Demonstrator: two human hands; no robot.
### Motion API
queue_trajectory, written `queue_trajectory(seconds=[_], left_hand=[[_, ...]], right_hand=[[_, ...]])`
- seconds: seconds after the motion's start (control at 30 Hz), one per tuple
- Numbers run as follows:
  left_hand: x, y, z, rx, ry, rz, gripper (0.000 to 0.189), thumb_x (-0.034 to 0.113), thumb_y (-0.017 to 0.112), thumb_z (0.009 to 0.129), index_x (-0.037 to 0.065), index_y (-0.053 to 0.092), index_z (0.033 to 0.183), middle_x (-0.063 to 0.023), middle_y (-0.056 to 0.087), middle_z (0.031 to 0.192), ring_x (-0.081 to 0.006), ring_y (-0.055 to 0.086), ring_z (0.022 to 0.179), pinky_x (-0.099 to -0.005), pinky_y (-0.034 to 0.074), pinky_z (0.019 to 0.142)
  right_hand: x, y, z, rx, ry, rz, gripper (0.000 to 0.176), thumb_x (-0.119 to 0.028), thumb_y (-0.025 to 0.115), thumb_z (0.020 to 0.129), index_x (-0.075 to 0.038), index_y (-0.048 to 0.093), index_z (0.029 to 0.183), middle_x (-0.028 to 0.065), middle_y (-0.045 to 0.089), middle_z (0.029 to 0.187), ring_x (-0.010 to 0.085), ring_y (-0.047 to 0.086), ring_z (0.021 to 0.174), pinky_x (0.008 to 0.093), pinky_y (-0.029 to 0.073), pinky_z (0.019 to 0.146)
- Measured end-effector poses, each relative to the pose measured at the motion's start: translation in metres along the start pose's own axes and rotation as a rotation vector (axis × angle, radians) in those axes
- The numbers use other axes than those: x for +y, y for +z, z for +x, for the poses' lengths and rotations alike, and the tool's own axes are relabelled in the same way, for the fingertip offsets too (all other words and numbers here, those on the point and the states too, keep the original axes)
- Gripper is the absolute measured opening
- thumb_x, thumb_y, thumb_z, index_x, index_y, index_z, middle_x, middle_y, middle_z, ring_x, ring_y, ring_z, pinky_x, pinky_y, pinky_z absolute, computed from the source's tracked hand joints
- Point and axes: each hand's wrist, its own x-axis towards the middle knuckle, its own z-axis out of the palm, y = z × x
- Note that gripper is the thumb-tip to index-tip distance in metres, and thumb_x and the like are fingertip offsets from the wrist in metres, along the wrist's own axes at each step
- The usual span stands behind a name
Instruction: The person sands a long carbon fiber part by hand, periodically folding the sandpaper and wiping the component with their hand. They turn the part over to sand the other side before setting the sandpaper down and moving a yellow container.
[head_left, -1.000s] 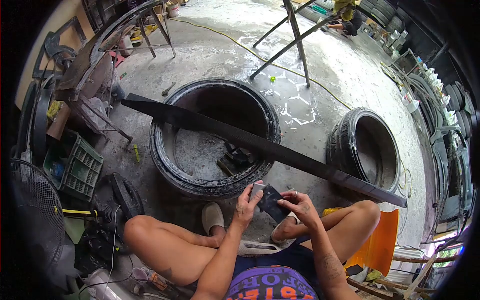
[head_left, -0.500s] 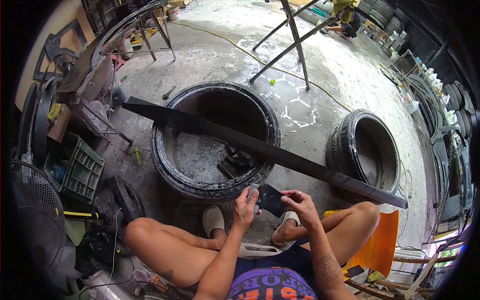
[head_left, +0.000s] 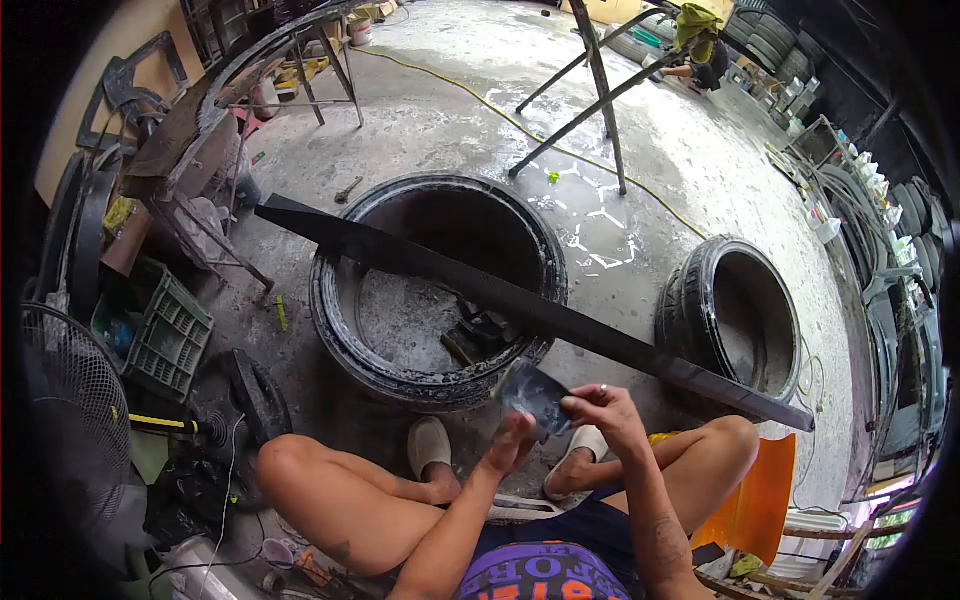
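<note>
A small dark sheet (head_left: pixel 538 396), smudged with grey and looking like sandpaper, is held above my lap. My right hand (head_left: pixel 608 415) pinches its right edge between thumb and fingers, a ring on one finger. At its lower left is my left hand (head_left: pixel 510 445), the thumb up against the sheet and the other fingers mostly hidden behind it. The light grey block seen earlier in that hand is hidden. Just beyond my hands, a long black textured panel (head_left: pixel 470 282) lies slantwise across a large tire (head_left: pixel 340 345) and a smaller tire (head_left: pixel 690 290).
Dark pieces (head_left: pixel 475 330) lie inside the large tire. A fan (head_left: pixel 70 410) and a green crate (head_left: pixel 170 330) stand at left. An orange panel (head_left: pixel 760 500) is beside my right leg. Metal stand legs (head_left: pixel 608 110) rise ahead; a person (head_left: pixel 703 65) crouches far back.
The sheet has shifted left and tilted up in front of my left hand, covering the light grey block. My left hand has moved slightly down and turned. The view has shifted a little.
</note>
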Motion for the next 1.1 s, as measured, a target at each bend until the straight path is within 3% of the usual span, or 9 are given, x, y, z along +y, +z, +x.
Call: queue_trajectory(seconds=[0.03,0.13,0.3,0.57,0.7,0.83,1.1], left_hand=[[0.014,0.015,0.001,0.002,0.001,-0.001,0.077,0.059,0.061,0.093,0.005,0.042,0.145,-0.0066,0.060,0.127,-0.0160,0.061,0.111,-0.0297,0.047,0.094],[0.028,0.022,0.006,0.114,-0.080,-0.097,0.067,0.053,0.045,0.103,0.002,0.041,0.147,-0.0079,0.062,0.125,-0.0168,0.061,0.113,-0.0326,0.046,0.099],[0.030,0.016,0.004,0.122,-0.152,-0.111,0.071,0.056,0.044,0.102,0.001,0.043,0.145,-0.0094,0.060,0.129,-0.0179,0.061,0.115,-0.0334,0.047,0.101],[0.038,0.014,0.006,0.091,-0.241,-0.203,0.073,0.057,0.044,0.101,-0.002,0.045,0.143,-0.0128,0.060,0.132,-0.0197,0.062,0.117,-0.0355,0.049,0.100],[0.034,0.010,0.008,0.135,-0.279,-0.175,0.063,0.050,0.041,0.105,-0.003,0.051,0.138,-0.0141,0.063,0.127,-0.0209,0.065,0.113,-0.0355,0.051,0.098],[0.033,0.011,0.009,0.136,-0.273,-0.142,0.056,0.042,0.039,0.107,-0.003,0.054,0.135,-0.0139,0.065,0.124,-0.0211,0.066,0.110,-0.0351,0.053,0.097],[0.039,0.017,0.009,0.165,-0.272,-0.152,0.053,0.042,0.042,0.106,-0.002,0.056,0.132,-0.0140,0.067,0.120,-0.0223,0.068,0.106,-0.0359,0.055,0.093]], right_hand=[[0.005,-0.001,0.002,-0.050,0.040,-0.062,0.027,-0.011,0.077,0.088,0.007,0.068,0.105,0.0105,0.071,0.090,0.0158,0.070,0.079,0.0274,0.058,0.070],[0.010,0.005,0.003,-0.057,0.063,-0.063,0.029,-0.010,0.079,0.086,0.007,0.068,0.107,0.0095,0.071,0.089,0.0158,0.070,0.078,0.0271,0.058,0.069],[0.000,0.007,-0.002,-0.098,-0.057,-0.148,0.030,-0.005,0.079,0.084,0.004,0.068,0.110,0.0075,0.071,0.084,0.0140,0.069,0.072,0.0263,0.055,0.067],[-0.020,-0.008,0.004,-0.282,0.067,-0.317,0.046,-0.006,0.079,0.084,-0.002,0.065,0.128,0.0037,0.070,0.079,0.0100,0.066,0.071,0.0257,0.052,0.068],[-0.015,-0.015,0.006,-0.377,0.048,-0.344,0.048,-0.012,0.078,0.086,-0.010,0.065,0.133,0.0011,0.070,0.079,0.0065,0.062,0.069,0.0244,0.050,0.067],[-0.008,-0.022,0.008,-0.396,0.032,-0.321,0.047,-0.010,0.077,0.087,-0.010,0.065,0.133,0.0005,0.069,0.078,0.0064,0.062,0.069,0.0245,0.050,0.067],[0.003,-0.022,0.005,-0.380,-0.008,-0.223,0.044,-0.011,0.074,0.090,-0.010,0.064,0.133,0.0043,0.074,0.097,0.0075,0.063,0.072,0.0255,0.053,0.070]])
